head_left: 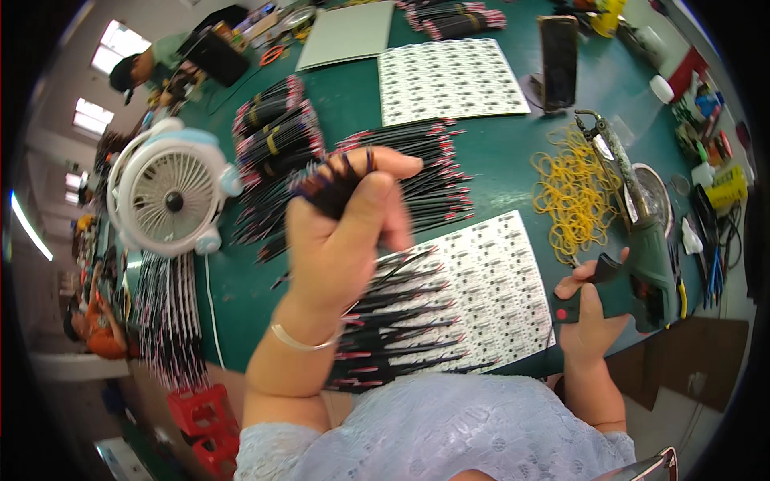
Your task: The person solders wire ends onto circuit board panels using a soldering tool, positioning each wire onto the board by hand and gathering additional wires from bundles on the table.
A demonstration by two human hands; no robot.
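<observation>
My left hand (341,208) is raised over the green table, its fingers curled round several short black cables (341,183). Below it, black cables with red tips (401,317) lie in a spaced row on a white sheet printed with small dark marks (501,293). More such cables (433,180) are lined up just beyond that hand. At the right table edge, my right hand (589,313) is wrapped round the handle of a dark green heat gun (654,248). The gun's long metal nozzle (618,164) points away from me and ends in a hook.
Yellow rubber bands (573,192) are heaped left of the nozzle. Behind them a phone (559,60) stands upright. A second printed sheet (449,76) lies farther back. Banded cable bundles (277,128) and a white fan (168,192) are at left. Other people sit beyond.
</observation>
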